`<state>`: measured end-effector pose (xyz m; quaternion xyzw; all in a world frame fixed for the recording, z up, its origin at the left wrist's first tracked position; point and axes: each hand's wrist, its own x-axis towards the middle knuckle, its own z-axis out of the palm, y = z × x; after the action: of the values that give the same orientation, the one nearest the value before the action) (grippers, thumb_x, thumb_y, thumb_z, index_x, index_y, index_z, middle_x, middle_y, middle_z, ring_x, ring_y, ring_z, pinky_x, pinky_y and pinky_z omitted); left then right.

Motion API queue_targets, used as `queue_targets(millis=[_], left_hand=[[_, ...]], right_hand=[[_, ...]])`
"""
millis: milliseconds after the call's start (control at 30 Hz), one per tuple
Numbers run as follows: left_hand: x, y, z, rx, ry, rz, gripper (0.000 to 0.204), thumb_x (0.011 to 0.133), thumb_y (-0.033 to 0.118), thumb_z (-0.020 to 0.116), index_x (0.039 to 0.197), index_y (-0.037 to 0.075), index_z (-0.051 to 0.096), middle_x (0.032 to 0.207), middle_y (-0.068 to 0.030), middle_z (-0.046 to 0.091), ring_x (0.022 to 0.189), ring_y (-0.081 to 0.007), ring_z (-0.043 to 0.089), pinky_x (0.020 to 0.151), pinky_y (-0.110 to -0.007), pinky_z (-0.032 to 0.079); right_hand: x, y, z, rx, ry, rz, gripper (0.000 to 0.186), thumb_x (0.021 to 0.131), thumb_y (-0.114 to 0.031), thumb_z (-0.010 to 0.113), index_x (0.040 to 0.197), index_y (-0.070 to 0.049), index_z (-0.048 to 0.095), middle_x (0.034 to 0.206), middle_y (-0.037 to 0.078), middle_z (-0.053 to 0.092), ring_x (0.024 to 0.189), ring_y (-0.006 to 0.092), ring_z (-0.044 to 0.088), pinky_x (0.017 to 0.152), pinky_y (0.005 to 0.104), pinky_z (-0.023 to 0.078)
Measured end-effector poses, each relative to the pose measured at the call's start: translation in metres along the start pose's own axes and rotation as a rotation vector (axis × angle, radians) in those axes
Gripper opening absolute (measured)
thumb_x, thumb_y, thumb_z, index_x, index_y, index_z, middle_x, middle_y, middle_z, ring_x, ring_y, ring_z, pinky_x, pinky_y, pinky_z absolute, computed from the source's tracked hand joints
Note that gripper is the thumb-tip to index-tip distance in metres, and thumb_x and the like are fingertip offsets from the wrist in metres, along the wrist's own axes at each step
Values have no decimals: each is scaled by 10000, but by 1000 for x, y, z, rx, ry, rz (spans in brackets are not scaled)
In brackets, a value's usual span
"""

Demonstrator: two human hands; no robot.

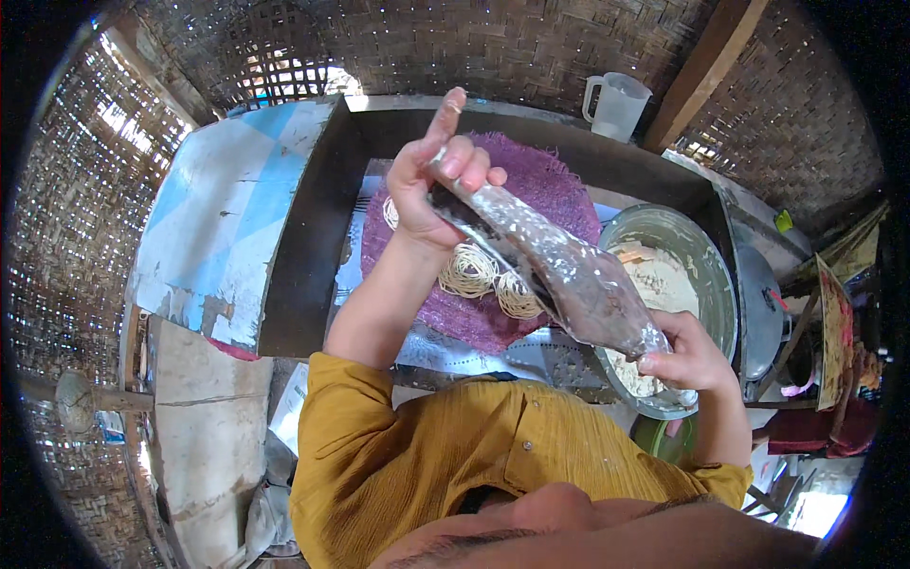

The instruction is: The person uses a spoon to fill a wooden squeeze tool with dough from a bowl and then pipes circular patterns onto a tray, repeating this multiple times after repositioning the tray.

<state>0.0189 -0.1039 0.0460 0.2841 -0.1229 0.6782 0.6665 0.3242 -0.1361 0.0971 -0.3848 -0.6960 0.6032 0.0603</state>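
Held slantwise above the work surface is a long, brownish, trough-like piece (578, 270), speckled with white bits; I cannot tell its exact kind. My left hand (427, 180) curls round its far, upper end, with the index finger pointing up. Its near, lower end sits in the grip of my right hand (692, 353), thumb on top. Below the piece lies a round purple woven mat (559, 185) bearing a few coils of pale noodles (468, 272), partly hidden by my arm and the piece. A grey basin (724, 284) with pale floury dough (668, 284) stands under my right hand.
A dark wooden frame (301, 228) edges the work surface, with a blue-and-white panel (227, 209) on the left. A clear plastic jug (621, 106) stands at the far right. Right of the basin is a grey lidded pot (758, 303). Woven walls (455, 47) close in behind.
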Motion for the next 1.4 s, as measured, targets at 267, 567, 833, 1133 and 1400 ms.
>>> queue_targets(millis=[267,567,833,1133,1400], left_hand=[[-27,-72,-110,610,467,-852,539,862,450,367,1079,-22,513,1047,-144,552,935,-211,537,868,-300,397],[-30,-82,-52,916,312,-931,464,896,384,340,1082,-1,520,1133,-125,511,1079,-179,450,931,-293,336],[-35,-55,-56,1888,-235,-990,480,873,409,224,1074,110,541,1281,-132,349,1132,-341,267,947,-426,194],[53,-5,-32,246,288,-293,727,809,628,153,1207,75,407,1272,-157,371,1167,-321,357,967,-491,241],[80,12,-71,46,169,-6,533,819,476,423,1180,84,438,576,32,434,577,-144,463,693,-370,411]], right_hand=[[3,19,-2,70,69,-19,635,652,-266,703,1120,89,462,1009,117,561,934,151,501,839,287,381],[12,32,-8,146,155,-86,635,642,-249,715,1123,81,462,1007,105,555,929,154,504,845,293,381],[21,43,-16,203,279,-77,666,612,-373,704,1063,66,486,840,78,567,719,126,534,638,257,438],[45,30,-14,347,114,-142,635,684,-521,580,981,36,515,727,83,562,564,141,545,495,241,437],[94,24,-40,134,-10,51,467,855,-454,395,916,-16,547,712,62,566,553,119,528,483,237,420]])
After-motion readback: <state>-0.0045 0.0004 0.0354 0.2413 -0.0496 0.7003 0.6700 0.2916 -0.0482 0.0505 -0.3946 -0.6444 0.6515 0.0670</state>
